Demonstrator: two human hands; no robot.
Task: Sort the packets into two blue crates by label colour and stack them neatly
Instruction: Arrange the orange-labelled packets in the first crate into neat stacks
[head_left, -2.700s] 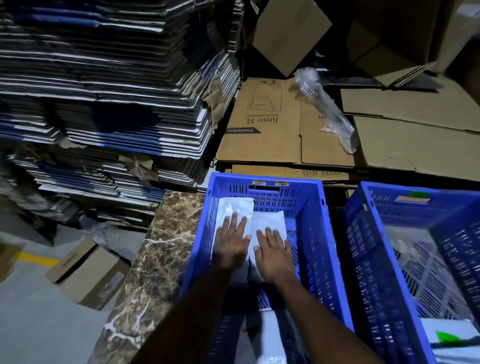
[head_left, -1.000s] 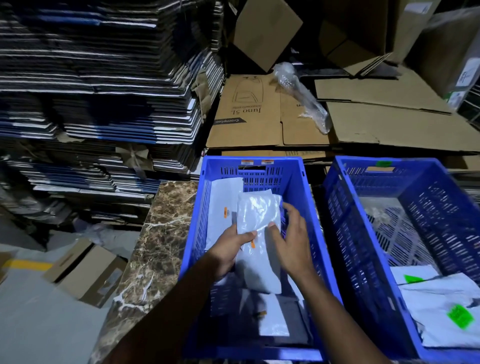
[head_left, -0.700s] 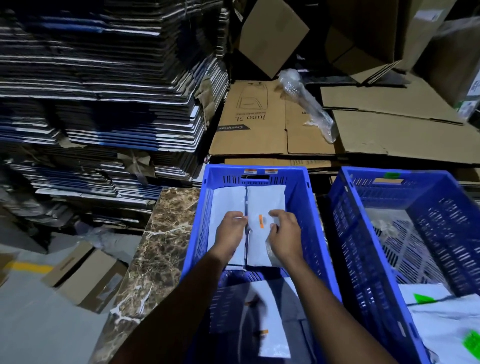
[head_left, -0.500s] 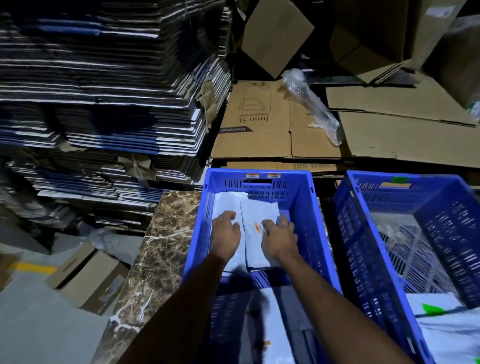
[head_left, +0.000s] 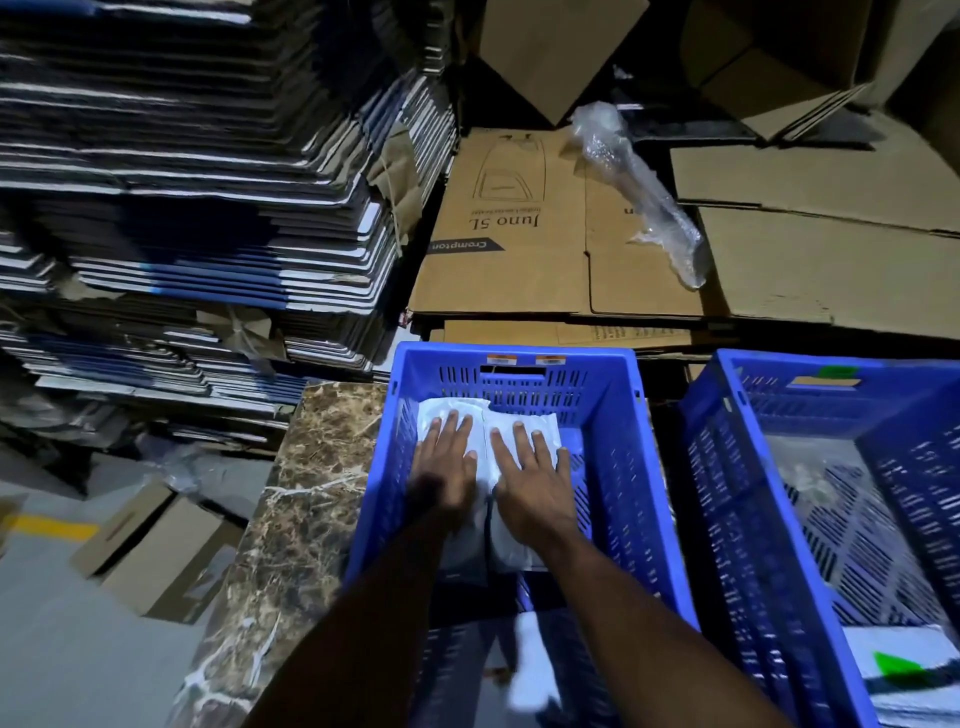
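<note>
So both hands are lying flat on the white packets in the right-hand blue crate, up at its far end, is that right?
Not quite. The head view shows the left hand and the right hand flat on the white packets at the far end of the left-hand blue crate, not the right-hand blue crate. Everything else is as you said.

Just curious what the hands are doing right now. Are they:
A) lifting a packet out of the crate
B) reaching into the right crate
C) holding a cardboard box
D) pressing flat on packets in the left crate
D: the left hand and right hand lie flat, fingers straight, on white packets in the left crate.
</note>
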